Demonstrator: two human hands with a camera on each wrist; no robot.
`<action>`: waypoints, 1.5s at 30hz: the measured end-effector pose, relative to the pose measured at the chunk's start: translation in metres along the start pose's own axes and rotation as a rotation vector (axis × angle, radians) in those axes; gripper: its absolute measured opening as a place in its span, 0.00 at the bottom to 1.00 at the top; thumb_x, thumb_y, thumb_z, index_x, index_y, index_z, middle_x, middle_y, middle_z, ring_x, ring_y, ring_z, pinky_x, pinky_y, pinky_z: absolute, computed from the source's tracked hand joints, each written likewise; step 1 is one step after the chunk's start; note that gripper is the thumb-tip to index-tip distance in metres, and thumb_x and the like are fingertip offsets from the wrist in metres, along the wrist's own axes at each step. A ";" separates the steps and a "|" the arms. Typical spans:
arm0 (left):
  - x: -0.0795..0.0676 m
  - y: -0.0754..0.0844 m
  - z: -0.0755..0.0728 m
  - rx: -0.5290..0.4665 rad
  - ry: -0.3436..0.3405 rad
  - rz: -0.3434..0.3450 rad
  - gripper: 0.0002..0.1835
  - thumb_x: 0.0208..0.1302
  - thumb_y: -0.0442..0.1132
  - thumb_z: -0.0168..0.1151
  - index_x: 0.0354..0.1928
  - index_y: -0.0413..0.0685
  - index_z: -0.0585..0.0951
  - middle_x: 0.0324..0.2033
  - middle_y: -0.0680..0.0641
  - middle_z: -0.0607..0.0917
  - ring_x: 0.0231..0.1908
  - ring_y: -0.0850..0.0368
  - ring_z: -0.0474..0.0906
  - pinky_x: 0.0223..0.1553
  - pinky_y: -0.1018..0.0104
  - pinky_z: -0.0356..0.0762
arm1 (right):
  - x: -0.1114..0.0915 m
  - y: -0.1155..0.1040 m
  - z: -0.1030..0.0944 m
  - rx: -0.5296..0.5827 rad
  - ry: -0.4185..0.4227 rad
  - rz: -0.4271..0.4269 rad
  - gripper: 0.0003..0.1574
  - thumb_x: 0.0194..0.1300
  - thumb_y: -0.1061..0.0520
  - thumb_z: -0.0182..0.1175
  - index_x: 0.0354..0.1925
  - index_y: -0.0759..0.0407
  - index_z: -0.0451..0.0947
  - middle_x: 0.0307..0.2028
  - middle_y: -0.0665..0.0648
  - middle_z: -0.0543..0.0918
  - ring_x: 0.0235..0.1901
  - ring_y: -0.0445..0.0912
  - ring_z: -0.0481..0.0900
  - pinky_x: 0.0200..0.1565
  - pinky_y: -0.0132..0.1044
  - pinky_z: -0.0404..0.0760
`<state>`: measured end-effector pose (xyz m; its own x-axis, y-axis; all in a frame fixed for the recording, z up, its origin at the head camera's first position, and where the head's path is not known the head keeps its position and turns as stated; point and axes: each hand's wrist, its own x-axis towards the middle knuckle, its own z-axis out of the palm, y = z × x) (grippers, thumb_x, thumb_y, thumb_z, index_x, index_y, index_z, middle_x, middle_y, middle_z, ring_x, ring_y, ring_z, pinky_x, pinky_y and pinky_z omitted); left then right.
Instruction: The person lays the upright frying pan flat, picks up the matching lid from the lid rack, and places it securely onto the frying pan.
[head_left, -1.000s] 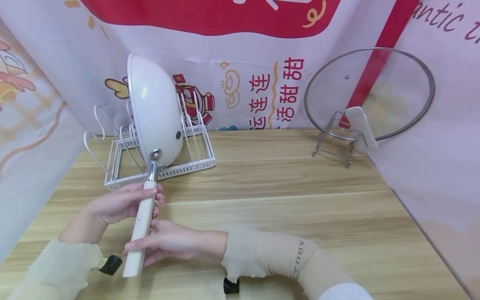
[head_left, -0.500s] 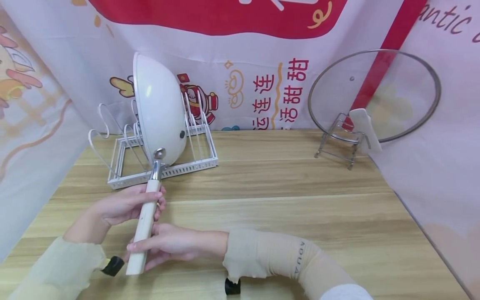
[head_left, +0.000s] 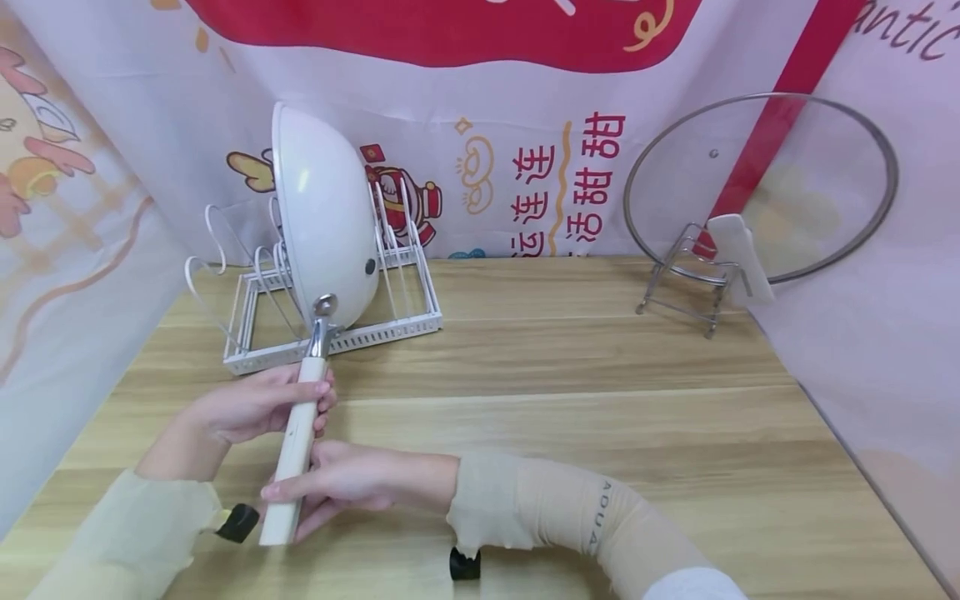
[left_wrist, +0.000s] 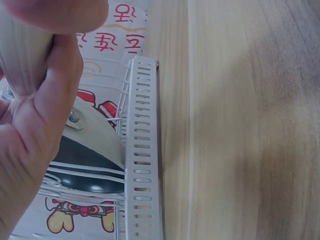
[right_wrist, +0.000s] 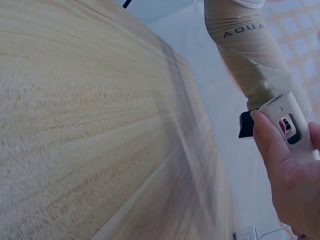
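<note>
A white wok with a dark inside stands on its edge between the wires of a white rack. Its cream handle points toward me, joined to the pan by a metal neck. My left hand grips the handle close to that neck, and the left wrist view shows its fingers wrapped round it. Nearer the handle's end, my right hand holds it with the thumb on top. The handle end, with its hanging slot, shows in the right wrist view.
At the back right a large glass lid with a metal rim leans in a small wire stand, beside a white plate-like piece. A printed cloth hangs behind the wooden table.
The whole head view has slid a little, so everything sits slightly farther right. Both hands keep their hold on the handle, and the wok stays in the rack.
</note>
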<state>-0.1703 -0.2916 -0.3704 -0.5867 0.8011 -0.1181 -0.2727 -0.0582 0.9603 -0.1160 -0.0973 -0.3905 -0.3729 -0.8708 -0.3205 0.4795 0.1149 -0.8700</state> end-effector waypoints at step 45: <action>0.019 -0.004 0.010 -0.046 0.064 0.066 0.10 0.80 0.29 0.43 0.50 0.47 0.74 0.41 0.53 0.82 0.42 0.61 0.80 0.45 0.67 0.83 | -0.019 -0.007 -0.019 -0.079 0.007 0.003 0.09 0.76 0.69 0.52 0.50 0.74 0.74 0.55 0.78 0.79 0.46 0.59 0.87 0.42 0.41 0.89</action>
<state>-0.1725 -0.2699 -0.3736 -0.6515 0.7552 -0.0724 -0.2657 -0.1377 0.9542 -0.1273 -0.0728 -0.3859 -0.3773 -0.8669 -0.3257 0.4169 0.1551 -0.8956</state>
